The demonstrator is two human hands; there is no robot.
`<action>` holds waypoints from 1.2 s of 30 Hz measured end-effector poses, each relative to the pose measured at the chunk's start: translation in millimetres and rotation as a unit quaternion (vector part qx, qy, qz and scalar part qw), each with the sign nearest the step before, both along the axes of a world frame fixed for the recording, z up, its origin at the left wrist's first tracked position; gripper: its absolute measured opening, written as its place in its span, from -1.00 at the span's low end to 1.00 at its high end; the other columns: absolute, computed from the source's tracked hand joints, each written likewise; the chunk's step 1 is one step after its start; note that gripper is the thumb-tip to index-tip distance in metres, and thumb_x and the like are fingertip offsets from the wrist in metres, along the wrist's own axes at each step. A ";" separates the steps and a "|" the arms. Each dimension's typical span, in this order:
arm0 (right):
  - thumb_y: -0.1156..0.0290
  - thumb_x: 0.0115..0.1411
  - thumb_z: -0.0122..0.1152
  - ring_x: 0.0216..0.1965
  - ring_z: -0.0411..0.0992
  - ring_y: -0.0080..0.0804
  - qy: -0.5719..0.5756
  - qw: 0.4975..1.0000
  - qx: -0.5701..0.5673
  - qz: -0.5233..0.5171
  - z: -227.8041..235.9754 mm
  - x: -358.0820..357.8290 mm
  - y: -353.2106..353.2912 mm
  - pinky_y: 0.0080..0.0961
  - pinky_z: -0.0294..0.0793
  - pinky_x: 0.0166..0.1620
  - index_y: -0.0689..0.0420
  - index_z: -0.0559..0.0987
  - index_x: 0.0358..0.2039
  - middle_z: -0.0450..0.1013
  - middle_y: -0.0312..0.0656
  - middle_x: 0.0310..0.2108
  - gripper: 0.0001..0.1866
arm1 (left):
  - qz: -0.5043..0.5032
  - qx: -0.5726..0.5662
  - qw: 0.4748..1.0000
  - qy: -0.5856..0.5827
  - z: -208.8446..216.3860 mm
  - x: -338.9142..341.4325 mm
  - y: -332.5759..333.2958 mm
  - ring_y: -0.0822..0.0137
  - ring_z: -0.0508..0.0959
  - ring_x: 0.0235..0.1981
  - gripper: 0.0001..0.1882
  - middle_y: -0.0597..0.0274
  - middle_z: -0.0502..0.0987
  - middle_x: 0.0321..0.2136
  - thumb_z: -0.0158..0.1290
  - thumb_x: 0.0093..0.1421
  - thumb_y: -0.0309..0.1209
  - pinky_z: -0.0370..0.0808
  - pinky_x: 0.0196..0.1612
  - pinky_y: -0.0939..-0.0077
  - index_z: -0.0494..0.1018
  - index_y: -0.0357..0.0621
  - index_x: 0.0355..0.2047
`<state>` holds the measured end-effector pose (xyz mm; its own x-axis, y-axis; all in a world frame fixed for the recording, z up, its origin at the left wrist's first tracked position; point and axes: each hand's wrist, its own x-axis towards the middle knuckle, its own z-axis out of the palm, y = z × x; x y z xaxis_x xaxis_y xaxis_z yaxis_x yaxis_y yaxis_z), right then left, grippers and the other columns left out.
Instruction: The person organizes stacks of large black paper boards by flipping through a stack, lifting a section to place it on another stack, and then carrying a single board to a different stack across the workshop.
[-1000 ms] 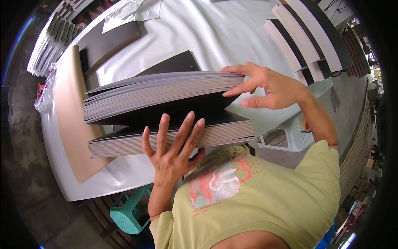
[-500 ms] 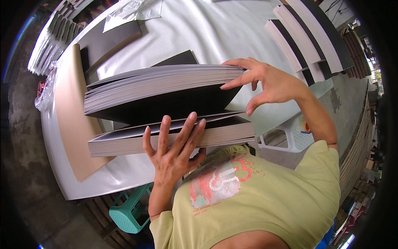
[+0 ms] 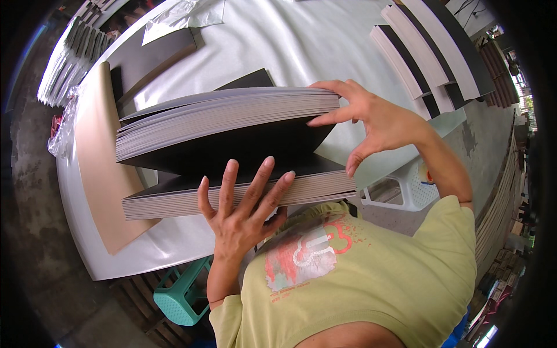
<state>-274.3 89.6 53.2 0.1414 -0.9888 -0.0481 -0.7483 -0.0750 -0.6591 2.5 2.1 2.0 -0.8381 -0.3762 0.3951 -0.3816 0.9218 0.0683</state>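
A thick stack of black sheets with pale edges gapes in front of me, its upper part tilted up and black inner faces showing. Its lower part lies near my chest. My right hand grips the upper part's right corner, fingers above and below it. The thumb of that hand reaches down to the lower part's right end. Against the near edge of the lower part rests my left hand, fingers spread upward over the edge and the thumb lower down. Whether the sheets are bound together I cannot tell.
A covered white table carries a tan sheet and a dark curved panel on the left. More black, pale-edged stacks stand at the far right. Below are a green stool and a white stool.
The raised sheets on the lower part have dropped flat, widening the gap. My right thumb has moved down slightly, and my left index finger has spread to the right.
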 end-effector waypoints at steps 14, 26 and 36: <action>0.50 -0.15 0.32 0.02 0.29 -0.24 -0.084 0.994 0.064 -0.018 8.4 -10.3 -10.6 -0.49 0.41 -0.22 -0.10 0.56 -0.11 0.13 -0.02 0.17 -0.51 | 0.011 -0.047 0.998 0.036 -8.5 1.7 3.0 0.33 0.22 0.14 -0.36 0.69 0.36 0.02 0.16 -0.27 0.05 -0.09 0.22 0.00 0.40 0.64 -0.04; 0.05 -0.52 0.56 0.15 0.06 -0.03 0.022 1.000 0.007 0.008 3.4 0.7 -2.6 -0.22 0.16 0.17 0.12 0.52 -0.07 -0.03 0.01 0.22 -0.11 | -0.026 0.020 0.999 -0.032 8.2 0.3 -0.5 -0.02 0.05 0.25 -0.37 0.64 0.36 0.07 0.26 -0.27 -0.08 -0.21 0.27 0.00 0.43 0.61 -0.07; 0.21 -0.43 0.56 0.14 0.12 -0.11 -0.007 0.998 0.052 -0.026 10.5 1.2 -6.1 -0.29 0.28 0.08 0.07 0.52 -0.06 0.01 -0.03 0.21 -0.22 | -0.032 0.004 0.999 -0.016 1.6 5.1 -0.6 0.16 0.02 0.26 -0.21 0.67 0.24 0.14 0.26 -0.42 0.01 -0.20 0.25 -0.09 0.36 0.67 -0.02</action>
